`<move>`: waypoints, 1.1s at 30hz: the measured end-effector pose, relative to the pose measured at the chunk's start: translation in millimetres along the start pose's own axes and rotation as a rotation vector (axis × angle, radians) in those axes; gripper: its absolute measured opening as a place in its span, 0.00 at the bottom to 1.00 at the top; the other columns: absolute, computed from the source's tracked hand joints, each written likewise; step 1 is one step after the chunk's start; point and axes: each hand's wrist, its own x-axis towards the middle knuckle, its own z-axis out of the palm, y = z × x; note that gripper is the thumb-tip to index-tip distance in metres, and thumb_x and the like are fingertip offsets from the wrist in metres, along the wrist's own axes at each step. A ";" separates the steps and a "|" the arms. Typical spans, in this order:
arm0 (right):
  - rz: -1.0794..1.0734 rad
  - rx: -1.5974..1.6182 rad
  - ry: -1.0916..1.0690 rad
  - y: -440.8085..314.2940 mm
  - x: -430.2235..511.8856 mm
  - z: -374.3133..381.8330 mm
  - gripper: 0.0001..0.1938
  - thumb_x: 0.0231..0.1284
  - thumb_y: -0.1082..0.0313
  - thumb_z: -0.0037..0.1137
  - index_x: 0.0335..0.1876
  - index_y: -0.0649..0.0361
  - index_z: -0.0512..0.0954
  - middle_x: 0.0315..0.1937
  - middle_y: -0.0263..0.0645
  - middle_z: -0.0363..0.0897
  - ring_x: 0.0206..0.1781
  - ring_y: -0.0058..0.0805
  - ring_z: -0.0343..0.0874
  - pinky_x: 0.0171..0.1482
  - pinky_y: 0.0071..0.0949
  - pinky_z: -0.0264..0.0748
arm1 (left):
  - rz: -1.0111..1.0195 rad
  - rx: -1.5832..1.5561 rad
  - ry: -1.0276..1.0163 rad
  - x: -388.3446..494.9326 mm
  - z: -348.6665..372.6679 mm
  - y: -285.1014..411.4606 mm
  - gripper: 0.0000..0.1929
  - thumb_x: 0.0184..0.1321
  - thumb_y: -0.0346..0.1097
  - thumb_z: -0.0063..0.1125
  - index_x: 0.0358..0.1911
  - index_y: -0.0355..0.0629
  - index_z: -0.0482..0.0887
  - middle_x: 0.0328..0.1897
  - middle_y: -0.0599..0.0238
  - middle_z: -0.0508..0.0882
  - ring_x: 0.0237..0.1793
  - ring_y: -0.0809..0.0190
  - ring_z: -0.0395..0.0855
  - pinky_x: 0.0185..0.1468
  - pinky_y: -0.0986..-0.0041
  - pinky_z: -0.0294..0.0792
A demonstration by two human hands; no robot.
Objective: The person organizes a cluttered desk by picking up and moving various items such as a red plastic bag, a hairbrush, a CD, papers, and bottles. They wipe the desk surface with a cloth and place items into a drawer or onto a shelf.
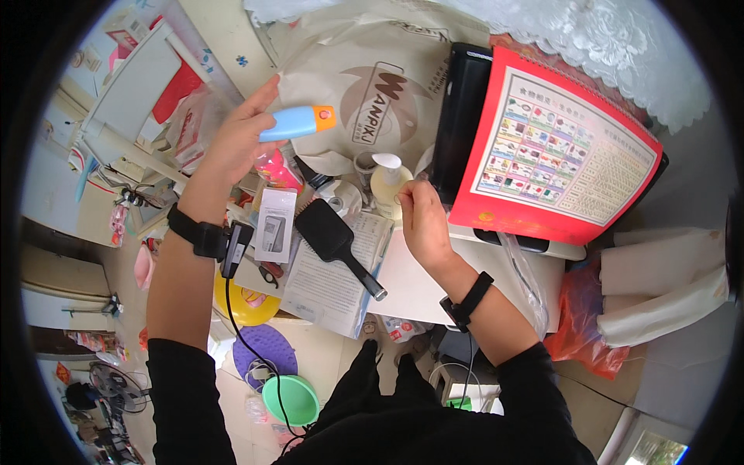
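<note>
My left hand (pixel 241 133) grips a light-blue plastic bottle (pixel 290 122) with an orange cap, held above the table. A pink bottle (pixel 278 168) shows just below that hand. My right hand (pixel 423 218) has its fingers curled together beside a cream-coloured pump bottle (pixel 385 189) with a white pump head. Whether anything thin is pinched in those fingers is hidden. A black paddle hairbrush (pixel 326 232) lies between my hands on a printed booklet (pixel 325 290). To its left is a small white package (pixel 275 224) with a grey device pictured on it.
A red desk calendar (pixel 558 151) leans on a black monitor (pixel 465 116) at the right. Behind the bottles stands a large pale plastic bag (pixel 372 87). A yellow round object (pixel 247 299) sits at the table's left edge. On the floor is a green basin (pixel 290 401).
</note>
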 end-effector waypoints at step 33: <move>0.420 -0.681 -0.154 38.0 -88.4 -19.8 0.18 0.59 0.70 0.54 0.56 0.62 0.72 0.56 0.51 0.70 0.61 0.49 0.67 0.60 0.42 0.66 | -0.011 0.168 -0.223 -11.4 -35.2 6.0 0.29 0.59 0.29 0.40 0.68 0.48 0.67 0.73 0.43 0.58 0.65 0.57 0.69 0.60 0.66 0.67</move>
